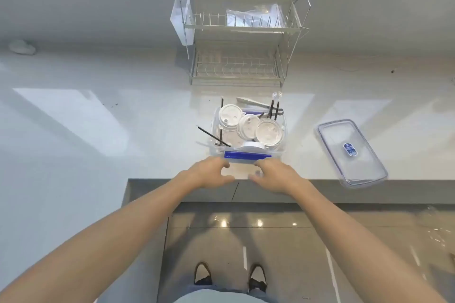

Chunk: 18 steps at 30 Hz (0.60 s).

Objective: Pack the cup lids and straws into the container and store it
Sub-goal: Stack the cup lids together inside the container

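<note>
Fingers of both the left hand (208, 172) and right hand (273, 174) are curling round the container (283, 147) at its near wall. Packing looks finished; next, its lid (352, 152), lying well apart, probably needs fitting.

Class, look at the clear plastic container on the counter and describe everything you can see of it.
The clear rectangular plastic container stands upright and open near the pale counter's front edge, before the wire dish rack. Its walls are see-through, with a blue latch on the near end. White round cup lids and black straws fill it, some straws poking above the rim. Both hands, left and right, meet its near end.
</note>
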### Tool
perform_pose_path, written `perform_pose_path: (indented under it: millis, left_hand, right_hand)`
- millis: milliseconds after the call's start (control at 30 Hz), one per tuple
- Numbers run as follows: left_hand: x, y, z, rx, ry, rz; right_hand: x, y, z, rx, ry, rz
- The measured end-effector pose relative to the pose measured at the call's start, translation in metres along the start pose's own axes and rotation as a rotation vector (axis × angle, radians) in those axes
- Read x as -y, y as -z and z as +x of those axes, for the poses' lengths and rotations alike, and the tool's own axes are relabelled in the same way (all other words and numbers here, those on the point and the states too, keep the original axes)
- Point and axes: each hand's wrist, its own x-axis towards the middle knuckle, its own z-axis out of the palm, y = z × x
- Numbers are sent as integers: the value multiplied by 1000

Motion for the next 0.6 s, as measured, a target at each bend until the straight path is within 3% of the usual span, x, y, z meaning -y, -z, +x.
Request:
perform_pose_path:
  millis: [100,267,433,600]
  left_hand:
    - [3,-4,5,-44,-25,-78]
    - [-1,0,26,-144,-43,-274]
    - [-12,5,59,-218,46,-514]
    - [-22,14,79,-218,154,-584]
  right_hand:
    - [-2,0,7,-44,-29,24]
    - [-8,11,30,-287,-96,92]
    - [-25,14,69,-192,-48,61]
    - [-38,26,88,-89,159,42]
